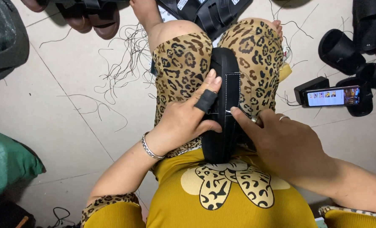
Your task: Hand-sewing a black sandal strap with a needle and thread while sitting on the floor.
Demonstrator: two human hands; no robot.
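Note:
A black sandal sole (222, 139) with a stitched strap stands on edge between my knees, which are covered in leopard-print cloth. My left hand (183, 120) grips its left side, the index finger wrapped in a black band and lying along the strap. My right hand (281, 139) rests against the sole's right side, its index fingertip pressing on the white stitching at the strap's edge. A ring is on that hand and a silver bracelet on my left wrist.
Loose dark threads (120, 63) lie scattered on the tiled floor. A phone (331, 96) with a lit screen leans on black sandals (344, 50) at the right. Brown shoes (91, 17) sit at the top left, a green cushion (6, 162) at the left edge.

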